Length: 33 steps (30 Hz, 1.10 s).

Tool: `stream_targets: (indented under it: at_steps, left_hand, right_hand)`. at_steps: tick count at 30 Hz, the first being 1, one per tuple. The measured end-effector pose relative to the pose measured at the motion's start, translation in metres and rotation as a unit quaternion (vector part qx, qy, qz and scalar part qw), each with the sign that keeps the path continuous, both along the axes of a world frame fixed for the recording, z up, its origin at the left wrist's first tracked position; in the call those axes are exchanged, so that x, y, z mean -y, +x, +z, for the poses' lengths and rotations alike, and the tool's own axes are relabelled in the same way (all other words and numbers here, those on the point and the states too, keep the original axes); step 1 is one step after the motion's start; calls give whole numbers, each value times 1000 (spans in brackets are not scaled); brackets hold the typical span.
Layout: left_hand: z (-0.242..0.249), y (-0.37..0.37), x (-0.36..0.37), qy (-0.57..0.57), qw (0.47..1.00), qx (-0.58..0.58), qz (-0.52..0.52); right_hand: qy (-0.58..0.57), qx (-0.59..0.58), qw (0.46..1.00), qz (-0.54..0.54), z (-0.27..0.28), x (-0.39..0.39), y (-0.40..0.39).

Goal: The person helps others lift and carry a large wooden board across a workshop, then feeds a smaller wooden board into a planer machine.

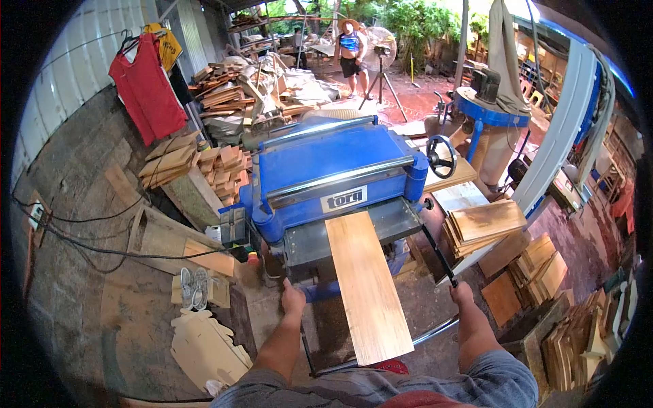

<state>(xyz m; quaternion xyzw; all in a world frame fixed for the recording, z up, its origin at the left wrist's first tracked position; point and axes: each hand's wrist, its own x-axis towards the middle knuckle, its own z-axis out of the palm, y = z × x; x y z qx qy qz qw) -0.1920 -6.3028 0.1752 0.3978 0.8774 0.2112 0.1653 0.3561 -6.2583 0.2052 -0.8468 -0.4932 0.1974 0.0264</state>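
A blue thickness planer (333, 160) marked "torq" stands in front of me. A long wooden board (367, 289) lies with its far end on the planer's dark bed, and its near end reaches toward my body. My right hand (462, 294) is closed around the end of a black bar (439, 255) that slopes out from the planer's right side. My left hand (294, 299) is closed low at the planer's front left; what it grips is hidden. A metal roller (435, 331) crosses beneath the board's near end.
Planed boards (484, 221) are stacked right of the planer, with more boards (578, 333) near my right. Wood pieces (224, 170) are piled at left. Shoes (194, 285) sit on the left floor near a black cable (136, 255). A person (350, 51) stands behind a tripod (382, 75).
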Motion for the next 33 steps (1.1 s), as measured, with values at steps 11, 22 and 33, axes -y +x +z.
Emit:
stream_targets:
  at_steps: [11, 22, 33]
  left_hand:
    - [2, 2, 2, 5, 1000, -4, -6]
    - [-7, -2, -2, 43, 999, -2, -3]
    - [20, 5, 1, -14, 1000, 10, 1]
  right_hand:
    - [-21, 3, 1000, 18, 28, 5, -11]
    - [4, 15, 1000, 24, 6, 1, -4]
    - [16, 17, 1000, 7, 8, 3, -5]
